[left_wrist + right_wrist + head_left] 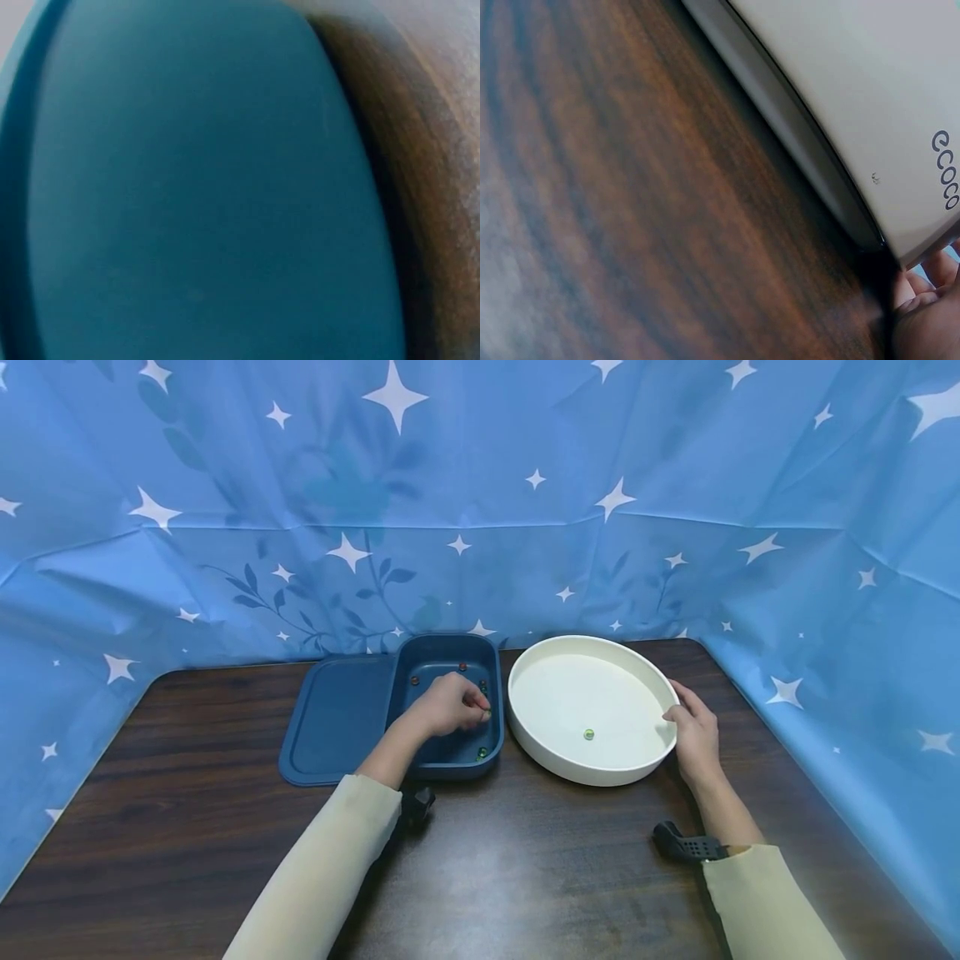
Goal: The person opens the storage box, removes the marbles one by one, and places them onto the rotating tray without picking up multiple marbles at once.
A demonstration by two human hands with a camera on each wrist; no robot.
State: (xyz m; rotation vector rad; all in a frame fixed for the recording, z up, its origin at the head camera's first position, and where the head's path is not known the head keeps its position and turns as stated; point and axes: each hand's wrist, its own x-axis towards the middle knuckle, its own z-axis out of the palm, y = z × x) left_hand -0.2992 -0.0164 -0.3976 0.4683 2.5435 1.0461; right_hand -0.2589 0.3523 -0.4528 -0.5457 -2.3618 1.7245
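Note:
My left hand [453,703] reaches into a dark blue rectangular box [442,772], fingers curled, pinching a green marble [488,715] at the fingertips. Other small marbles lie on the box floor: a green marble [482,752] near the front corner and a reddish marble [415,680] to the left. On the right, my right hand [695,732] grips the rim of a round white tray [592,775], thumb over the edge. One green marble [588,734] sits inside that tray. The right wrist view shows the tray's side with "ecoco" lettering and some fingers [930,281] against it.
A flat blue lid [337,718] lies left of the box, against its side. Everything stands on a dark wooden table [525,860]. Behind hangs a blue curtain [465,485] with white stars. The box's blue wall [210,187] fills most of the left wrist view.

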